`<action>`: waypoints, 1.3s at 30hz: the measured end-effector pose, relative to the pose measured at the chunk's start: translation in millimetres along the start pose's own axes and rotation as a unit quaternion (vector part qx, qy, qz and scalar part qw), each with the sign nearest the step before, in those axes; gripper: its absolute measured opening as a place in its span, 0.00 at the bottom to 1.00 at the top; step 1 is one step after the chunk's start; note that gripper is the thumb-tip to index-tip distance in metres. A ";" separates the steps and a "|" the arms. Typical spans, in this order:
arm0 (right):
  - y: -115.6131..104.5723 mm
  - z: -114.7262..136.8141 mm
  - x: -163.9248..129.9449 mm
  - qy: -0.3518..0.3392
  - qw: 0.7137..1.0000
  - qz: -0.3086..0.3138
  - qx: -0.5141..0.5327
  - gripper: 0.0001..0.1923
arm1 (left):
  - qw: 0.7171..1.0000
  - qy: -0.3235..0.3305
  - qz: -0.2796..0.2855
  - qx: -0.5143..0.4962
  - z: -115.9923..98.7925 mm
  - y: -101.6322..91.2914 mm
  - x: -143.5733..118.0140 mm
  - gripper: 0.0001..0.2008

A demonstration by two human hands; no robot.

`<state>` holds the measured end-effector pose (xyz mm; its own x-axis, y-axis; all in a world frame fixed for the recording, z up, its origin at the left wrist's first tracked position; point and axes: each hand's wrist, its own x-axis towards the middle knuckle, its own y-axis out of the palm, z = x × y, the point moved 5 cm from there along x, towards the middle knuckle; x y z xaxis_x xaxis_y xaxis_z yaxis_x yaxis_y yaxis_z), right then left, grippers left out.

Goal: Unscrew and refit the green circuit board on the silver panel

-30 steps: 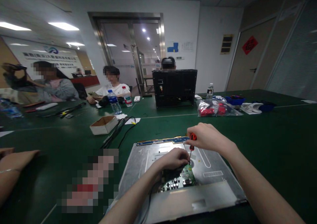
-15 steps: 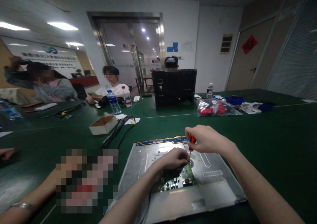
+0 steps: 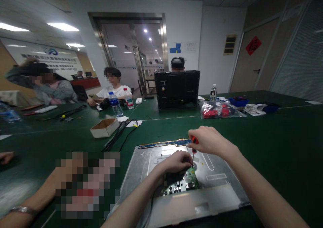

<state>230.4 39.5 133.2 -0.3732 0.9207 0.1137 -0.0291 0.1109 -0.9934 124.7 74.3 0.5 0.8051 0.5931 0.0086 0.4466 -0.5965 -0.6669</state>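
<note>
My right hand (image 3: pixel 208 140) is closed around the red and black handle of a screwdriver (image 3: pixel 194 140). The thin shaft stands nearly upright, its tip down at the upper edge of a green circuit board (image 3: pixel 192 178). Close by that tip, my left hand (image 3: pixel 179 161) has its fingers curled together. Whatever they may pinch is hidden or too small to name. The board lies on the silver metal back of a flat display panel (image 3: pixel 219 169), partly under my left hand. A narrow blue circuit strip (image 3: pixel 161 144) runs along the panel's far edge.
Left of the panel are black cables (image 3: pixel 118 134) and an open white box (image 3: pixel 104 128). Another person's forearm (image 3: pixel 37 197) rests at left. Ahead stand a black monitor casing (image 3: pixel 176 90), bottles (image 3: pixel 115 104) and a plastic bag with red items (image 3: pixel 219 109). People sit across the table.
My right hand has turned slightly on the screwdriver handle, with the tip staying at the same spot. My left hand keeps its place.
</note>
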 end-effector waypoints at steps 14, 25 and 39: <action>2.5 -0.6 1.9 0.002 1.000 -0.003 0.006 0.08 | 1.000 -0.008 0.001 0.004 1.6 1.0 -0.2 0.06; 3.9 -2.5 -1.8 -0.015 0.999 0.017 0.039 0.09 | 1.000 -0.009 -0.003 0.000 -0.2 0.2 -0.7 0.07; 2.4 -0.7 2.2 -0.006 1.000 -0.014 -0.011 0.10 | 1.000 -0.005 0.000 -0.009 0.6 1.5 -0.1 0.06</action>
<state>230.1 42.0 131.1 -0.3832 0.9129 0.1407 -0.0198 0.1442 -0.9894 125.1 73.7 -0.9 0.8012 0.5984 0.0003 0.4535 -0.6069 -0.6526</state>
